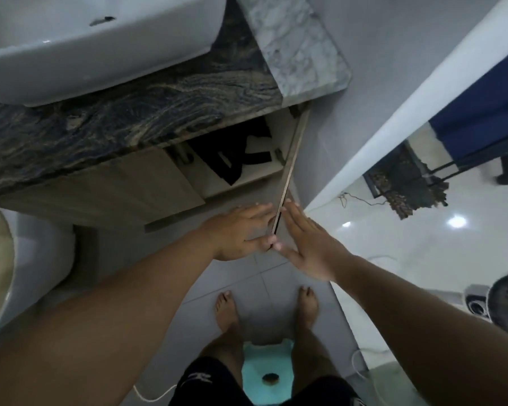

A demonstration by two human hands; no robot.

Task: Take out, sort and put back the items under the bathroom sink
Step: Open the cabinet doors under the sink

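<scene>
Overhead: toilet (0, 273) far left of the open door (288, 177); sink (100, 48) up-left of it on a dark counter (129, 118). Left hand (241, 232) flat on the door's left face, fingers straight, gripping nothing. Black bag (235, 153) inside the cabinet, just left of the door. Right hand (308, 247) flat on the door's right face, fingers straight, holding nothing.

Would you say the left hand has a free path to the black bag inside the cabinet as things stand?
Probably yes. The cabinet door stands wide open, and the black bag lies exposed with nothing in front of it. The left hand rests flat on the door's inner face and would only need to leave it.
</scene>
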